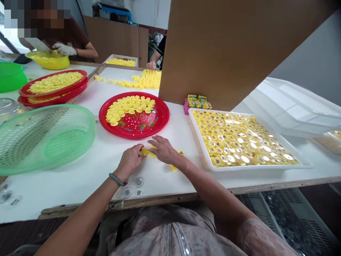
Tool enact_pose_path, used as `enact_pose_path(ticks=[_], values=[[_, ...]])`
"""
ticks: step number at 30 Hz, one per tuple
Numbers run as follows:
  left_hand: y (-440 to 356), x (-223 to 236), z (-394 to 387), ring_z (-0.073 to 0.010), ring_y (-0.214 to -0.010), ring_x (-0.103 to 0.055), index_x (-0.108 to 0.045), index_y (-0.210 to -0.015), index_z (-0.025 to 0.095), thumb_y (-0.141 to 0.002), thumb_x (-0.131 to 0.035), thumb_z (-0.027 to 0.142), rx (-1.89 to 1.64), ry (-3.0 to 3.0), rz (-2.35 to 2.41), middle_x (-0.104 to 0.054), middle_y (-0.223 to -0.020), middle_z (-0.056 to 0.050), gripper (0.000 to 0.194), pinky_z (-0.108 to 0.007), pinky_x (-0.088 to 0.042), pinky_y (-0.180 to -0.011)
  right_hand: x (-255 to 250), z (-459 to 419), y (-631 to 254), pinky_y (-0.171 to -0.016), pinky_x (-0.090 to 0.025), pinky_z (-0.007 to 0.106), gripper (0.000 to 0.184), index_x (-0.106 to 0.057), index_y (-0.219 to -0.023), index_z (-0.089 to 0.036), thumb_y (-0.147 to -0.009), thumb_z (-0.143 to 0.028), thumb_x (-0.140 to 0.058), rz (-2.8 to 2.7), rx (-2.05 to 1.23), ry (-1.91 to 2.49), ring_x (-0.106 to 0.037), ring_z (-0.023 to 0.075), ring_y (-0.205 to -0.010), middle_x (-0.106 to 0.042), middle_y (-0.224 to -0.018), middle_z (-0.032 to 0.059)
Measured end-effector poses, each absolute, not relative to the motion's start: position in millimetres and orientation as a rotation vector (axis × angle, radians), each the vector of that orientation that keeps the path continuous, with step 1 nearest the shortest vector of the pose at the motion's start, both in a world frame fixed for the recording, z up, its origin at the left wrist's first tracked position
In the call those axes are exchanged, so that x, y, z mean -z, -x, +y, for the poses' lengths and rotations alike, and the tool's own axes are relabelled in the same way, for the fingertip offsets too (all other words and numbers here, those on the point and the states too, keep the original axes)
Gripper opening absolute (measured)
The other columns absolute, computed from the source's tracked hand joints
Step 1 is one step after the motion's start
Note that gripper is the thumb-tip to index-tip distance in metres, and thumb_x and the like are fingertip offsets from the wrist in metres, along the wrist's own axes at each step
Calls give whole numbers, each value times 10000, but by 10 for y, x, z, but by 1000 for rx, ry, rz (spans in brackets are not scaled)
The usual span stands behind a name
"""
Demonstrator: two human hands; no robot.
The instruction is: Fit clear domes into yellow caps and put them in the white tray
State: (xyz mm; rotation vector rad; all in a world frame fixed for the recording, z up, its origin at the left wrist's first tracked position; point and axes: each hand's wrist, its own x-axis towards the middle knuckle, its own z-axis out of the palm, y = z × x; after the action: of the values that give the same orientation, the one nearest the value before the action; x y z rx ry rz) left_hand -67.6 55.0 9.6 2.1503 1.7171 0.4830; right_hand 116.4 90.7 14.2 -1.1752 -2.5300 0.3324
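Just in front of the red tray, my left hand (131,160) has its fingertips closed on a small yellow round piece (144,151). My right hand (163,151) reaches in from the other side, its thumb and fingers around another yellow round piece (152,152) close beside the first. A few more yellow pieces (173,168) lie under and beside my right wrist. The red round tray (133,133) behind my hands has yellow pieces spread over its back and left part. Several small clear round covers (139,181) rest near the table edge by my left wrist.
A white tray (206,161) full of glossy yellow pieces stands right, before a cardboard panel (210,53). Left are a green mesh basket (66,142) and stacked red trays (82,87). Across the table, a person's gloved hands (65,49) work over a yellow basin (54,64).
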Motion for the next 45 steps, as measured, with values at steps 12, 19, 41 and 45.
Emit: enact_pose_path(ticks=[12, 19, 41, 45], values=[[687, -5, 502, -220, -810, -593, -567, -967, 186, -778, -502, 163, -543, -2206, 1664, -626, -941, -43, 202, -298, -439, -715, -123, -44, -965, -894, -386, 281, 132, -589, -923, -132, -849, -109, -482, -2843, -453, 631, -524, 170, -992, -604, -1047, 89], [591, -47, 334, -215, -714, -588, -555, -897, 191, -763, -543, 170, -488, -2100, 1685, -624, -814, -25, 137, -292, -403, -624, -43, -149, -1174, -812, -427, 259, 159, -570, -806, -154, -899, -238, -472, -2693, -571, 879, -550, 159, -908, -602, -925, 70], [474, -31, 49, -171, -736, -581, -618, -859, 194, -828, -500, 209, -768, -1866, 1542, -644, -868, -14, 123, -276, -418, -680, 23, -193, -1437, -630, -416, 222, 63, -558, -778, -173, -823, -138, -530, -2186, -727, 1321, -528, 118, -685, -561, -797, 24], [498, -20, 53, -162, -722, -577, -622, -851, 204, -830, -497, 219, -822, -1835, 1563, -645, -844, -2, 128, -269, -416, -675, -37, -107, -1416, -768, -446, 269, 197, -586, -1025, -177, -844, -146, -513, -2262, -667, 1211, -568, 154, -860, -605, -976, 69]])
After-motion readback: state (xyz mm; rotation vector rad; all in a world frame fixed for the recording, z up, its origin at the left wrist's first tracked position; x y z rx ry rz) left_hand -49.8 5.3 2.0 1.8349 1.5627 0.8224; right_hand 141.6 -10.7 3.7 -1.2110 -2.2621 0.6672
